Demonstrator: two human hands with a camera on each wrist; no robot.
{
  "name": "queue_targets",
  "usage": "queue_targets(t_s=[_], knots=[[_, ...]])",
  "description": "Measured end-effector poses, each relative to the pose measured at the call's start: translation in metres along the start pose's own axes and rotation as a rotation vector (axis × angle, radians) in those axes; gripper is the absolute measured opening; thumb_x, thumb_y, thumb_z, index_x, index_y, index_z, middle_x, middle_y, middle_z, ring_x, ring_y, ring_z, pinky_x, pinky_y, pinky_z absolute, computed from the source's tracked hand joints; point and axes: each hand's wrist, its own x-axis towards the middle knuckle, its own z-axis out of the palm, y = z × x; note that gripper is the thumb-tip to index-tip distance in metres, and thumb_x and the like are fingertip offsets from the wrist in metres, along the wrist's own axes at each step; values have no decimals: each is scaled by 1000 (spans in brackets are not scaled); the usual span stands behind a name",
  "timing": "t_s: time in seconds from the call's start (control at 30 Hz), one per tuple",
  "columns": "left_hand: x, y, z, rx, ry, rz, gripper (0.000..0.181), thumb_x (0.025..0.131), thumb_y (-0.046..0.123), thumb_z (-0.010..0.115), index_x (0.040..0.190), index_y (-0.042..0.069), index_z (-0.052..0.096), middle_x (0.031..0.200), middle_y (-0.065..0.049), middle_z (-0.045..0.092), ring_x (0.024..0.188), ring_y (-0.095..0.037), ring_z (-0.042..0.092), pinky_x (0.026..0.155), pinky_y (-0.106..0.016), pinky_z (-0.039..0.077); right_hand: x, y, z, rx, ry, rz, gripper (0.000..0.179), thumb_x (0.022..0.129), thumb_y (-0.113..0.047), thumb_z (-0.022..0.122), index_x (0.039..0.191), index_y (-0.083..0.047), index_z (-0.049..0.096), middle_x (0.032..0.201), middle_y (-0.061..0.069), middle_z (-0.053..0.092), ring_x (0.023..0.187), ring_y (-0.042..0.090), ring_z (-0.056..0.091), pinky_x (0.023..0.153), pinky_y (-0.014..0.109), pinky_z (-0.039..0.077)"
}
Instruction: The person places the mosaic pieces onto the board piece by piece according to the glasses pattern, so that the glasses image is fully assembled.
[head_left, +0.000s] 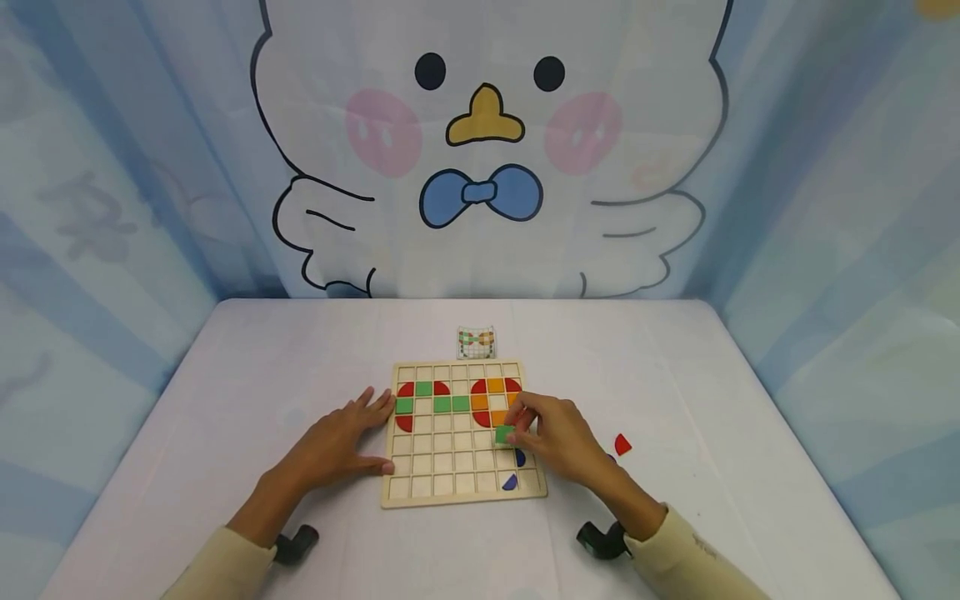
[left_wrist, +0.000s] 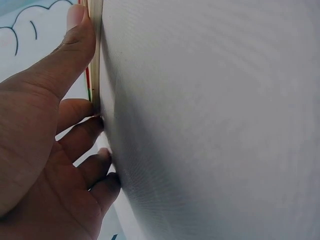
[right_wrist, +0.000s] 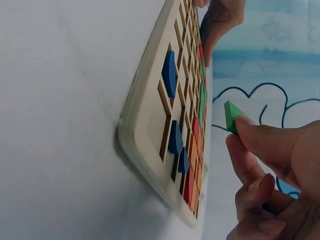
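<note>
A wooden grid board (head_left: 442,486) lies on the table with red, green and orange pieces in its upper rows. Blue rounded pieces (right_wrist: 169,75) sit in cells at its lower right. My right hand (head_left: 558,437) pinches a green square tile (head_left: 504,435) between thumb and fingertips. In the right wrist view the tile is held above the board's surface. With fingers extended, my left hand (head_left: 330,446) touches the board's left edge, its thumb (left_wrist: 75,45) on the near part of that edge.
Behind the board lies a small pattern card (head_left: 476,342). To the right is a loose red quarter-round piece (head_left: 622,444), with a blue piece partly hidden by the right wrist. Dark wrist devices (head_left: 600,542) show beside both sleeves. A printed curtain (head_left: 480,250) hangs behind the table.
</note>
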Motion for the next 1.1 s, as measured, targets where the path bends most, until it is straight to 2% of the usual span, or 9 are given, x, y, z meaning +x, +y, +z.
queue_targets(t_s=[0.4,0.7,0.9,1.1], knots=[[0,0,1,7,9,8,108,80,55,89,165,14,38,172,-16,36,159,-48,33,121,-70,36,30,-27,25,-10,-40,-129,19,88,-18,88,97,-23,72,80,-10,71,63,8,57,57,24,42],[1,0,-1,5,2,12,108,80,55,88,165,13,38,172,-18,36,158,-49,34,121,-71,36,53,-45,42,-47,-59,-206,17,89,-19,88,95,-22,72,81,-7,74,66,5,59,56,23,44],[1,-1,-1,-2,7,23,107,79,55,88,165,12,39,171,-18,37,157,-50,35,120,-71,36,65,-55,54,-55,-126,-179,17,90,-18,87,95,-20,71,75,-6,70,63,7,59,54,23,42],[1,0,-2,-9,7,17,107,80,53,89,165,12,38,171,-18,36,156,-51,34,120,-71,36,73,-59,65,-93,-172,-147,15,92,-19,85,97,-19,71,71,-9,65,64,8,58,57,24,45]])
